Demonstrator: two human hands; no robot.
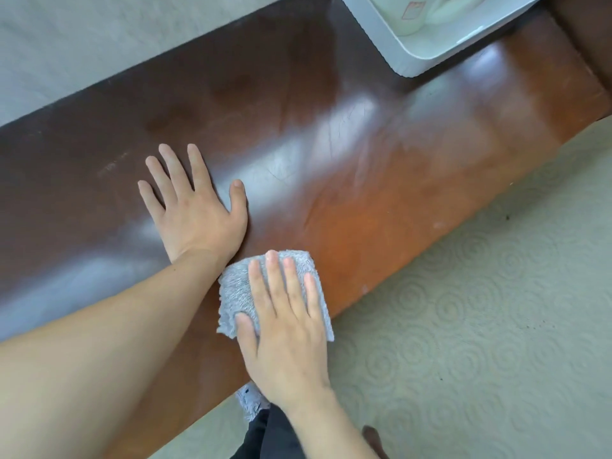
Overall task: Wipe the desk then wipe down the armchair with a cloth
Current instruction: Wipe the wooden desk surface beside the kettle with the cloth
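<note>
A glossy brown wooden desk [381, 154] runs diagonally across the view. My right hand [284, 329] lies flat on a folded grey cloth [236, 289] and presses it onto the desk at its near edge. My left hand [195, 203] rests palm down on the desk top just beyond the cloth, fingers spread, holding nothing. The left forearm crosses in from the lower left. No armchair can be made out in this view.
A white tray [407, 58] holding white cups stands on the desk at the upper right. Pale patterned carpet [480, 326] lies below the near desk edge. A grey shoe [250, 402] and a dark trouser leg show under my right wrist.
</note>
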